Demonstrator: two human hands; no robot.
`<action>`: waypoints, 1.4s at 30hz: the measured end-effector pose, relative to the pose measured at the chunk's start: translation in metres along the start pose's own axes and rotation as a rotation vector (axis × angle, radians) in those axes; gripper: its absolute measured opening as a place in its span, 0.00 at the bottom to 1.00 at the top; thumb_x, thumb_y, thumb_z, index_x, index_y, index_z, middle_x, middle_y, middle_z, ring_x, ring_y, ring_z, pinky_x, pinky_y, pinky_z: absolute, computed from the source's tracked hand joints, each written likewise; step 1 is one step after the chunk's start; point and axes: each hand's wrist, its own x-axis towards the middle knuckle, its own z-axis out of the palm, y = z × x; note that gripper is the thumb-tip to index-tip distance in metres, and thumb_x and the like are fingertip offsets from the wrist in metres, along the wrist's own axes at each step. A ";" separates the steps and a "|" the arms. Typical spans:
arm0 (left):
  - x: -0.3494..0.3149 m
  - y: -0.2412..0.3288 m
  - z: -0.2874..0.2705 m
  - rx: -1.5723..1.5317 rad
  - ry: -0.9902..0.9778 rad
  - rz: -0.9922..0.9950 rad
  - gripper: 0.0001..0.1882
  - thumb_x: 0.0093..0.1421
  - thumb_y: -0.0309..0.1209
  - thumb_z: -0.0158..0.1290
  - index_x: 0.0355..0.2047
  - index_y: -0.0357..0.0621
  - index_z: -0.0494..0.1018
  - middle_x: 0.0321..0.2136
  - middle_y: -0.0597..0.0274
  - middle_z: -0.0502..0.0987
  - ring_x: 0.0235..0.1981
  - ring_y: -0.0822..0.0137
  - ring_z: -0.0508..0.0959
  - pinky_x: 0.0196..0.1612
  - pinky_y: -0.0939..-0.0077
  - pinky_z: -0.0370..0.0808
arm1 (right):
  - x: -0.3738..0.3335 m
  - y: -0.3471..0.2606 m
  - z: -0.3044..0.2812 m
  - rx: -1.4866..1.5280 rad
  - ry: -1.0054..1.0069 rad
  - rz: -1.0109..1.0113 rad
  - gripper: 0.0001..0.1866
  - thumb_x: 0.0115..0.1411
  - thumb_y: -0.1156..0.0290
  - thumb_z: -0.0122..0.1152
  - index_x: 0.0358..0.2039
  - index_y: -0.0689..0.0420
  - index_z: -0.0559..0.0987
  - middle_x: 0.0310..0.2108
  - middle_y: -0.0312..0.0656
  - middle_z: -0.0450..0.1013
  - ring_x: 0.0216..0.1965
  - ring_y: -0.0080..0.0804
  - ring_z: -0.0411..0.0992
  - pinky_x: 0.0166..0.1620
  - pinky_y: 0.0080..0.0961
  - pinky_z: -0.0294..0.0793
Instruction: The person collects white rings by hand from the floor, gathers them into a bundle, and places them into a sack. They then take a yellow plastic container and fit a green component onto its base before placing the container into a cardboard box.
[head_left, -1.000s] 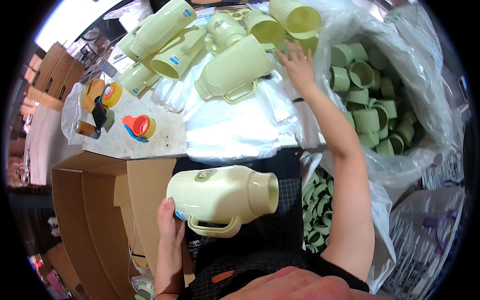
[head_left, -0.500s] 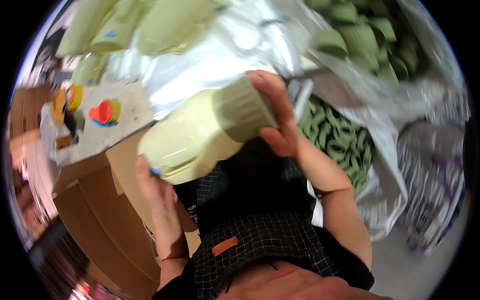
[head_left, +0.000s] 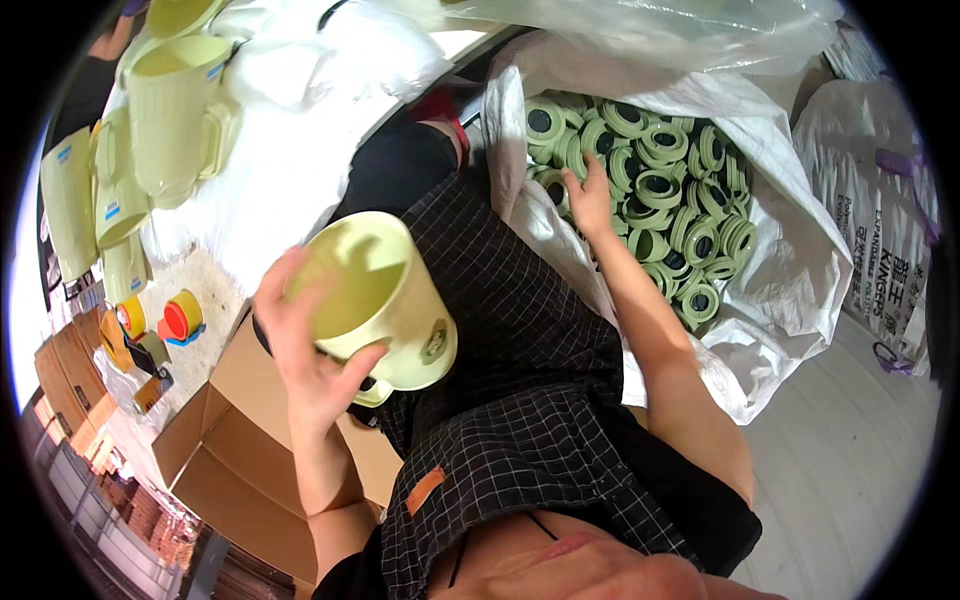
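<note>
In front of my apron, a pale green pitcher (head_left: 415,345) is tilted with its wide mouth toward me and a round dark mark on its side. My left hand (head_left: 305,340) grips it at the rim, the thumb on the outer wall and the fingers blurred across the mouth. A shaded shape shows inside; I cannot tell what it is. My right hand (head_left: 592,200) reaches into a white sack (head_left: 775,345) of green ring-shaped lids (head_left: 700,205) with dark centres. Thumb and fingers are apart, close to the lids at the left side of the heap.
More pale green pitchers (head_left: 170,115) stand on the table at the upper left, beside white plastic wrap (head_left: 290,110). Tape rolls (head_left: 180,316) lie on the table edge. An open cardboard box (head_left: 235,480) sits below it. A wrapped plastic bag (head_left: 870,220) is at the right.
My right hand has left the green ribbed piece at the pitcher's mouth and moved into the sack of lids. The pitcher, now in my left hand alone, has turned mouth-up. The view has swung right.
</note>
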 end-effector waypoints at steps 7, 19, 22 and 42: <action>-0.059 -0.011 0.019 -0.247 0.212 -0.598 0.45 0.61 0.47 0.54 0.69 0.36 0.45 0.67 0.47 0.53 0.68 0.56 0.54 0.68 0.59 0.51 | 0.078 0.137 0.065 0.328 -0.478 0.639 0.22 0.66 0.53 0.50 0.38 0.62 0.81 0.34 0.43 0.80 0.31 0.39 0.79 0.32 0.30 0.80; -0.090 -0.005 0.015 -0.279 0.487 -0.888 0.23 0.70 0.36 0.45 0.55 0.27 0.66 0.49 0.47 0.76 0.49 0.60 0.77 0.50 0.68 0.76 | 0.170 0.241 0.075 -0.769 0.022 0.744 0.44 0.52 0.48 0.65 0.59 0.64 0.58 0.57 0.51 0.69 0.57 0.43 0.70 0.57 0.33 0.71; -0.085 -0.001 -0.016 -0.337 0.185 -0.943 0.22 0.67 0.33 0.47 0.55 0.28 0.67 0.49 0.51 0.77 0.48 0.62 0.77 0.50 0.70 0.74 | 0.153 0.235 0.065 -0.563 0.134 0.590 0.35 0.56 0.50 0.61 0.55 0.65 0.70 0.50 0.51 0.74 0.52 0.45 0.74 0.52 0.38 0.73; -0.104 -0.014 0.027 -0.651 0.199 -0.469 0.19 0.63 0.30 0.52 0.55 0.41 0.70 0.42 0.52 0.80 0.41 0.63 0.81 0.46 0.72 0.75 | -0.061 -0.202 0.053 -0.249 -0.893 -1.236 0.33 0.50 0.55 0.70 0.54 0.61 0.77 0.33 0.41 0.64 0.34 0.35 0.65 0.38 0.29 0.66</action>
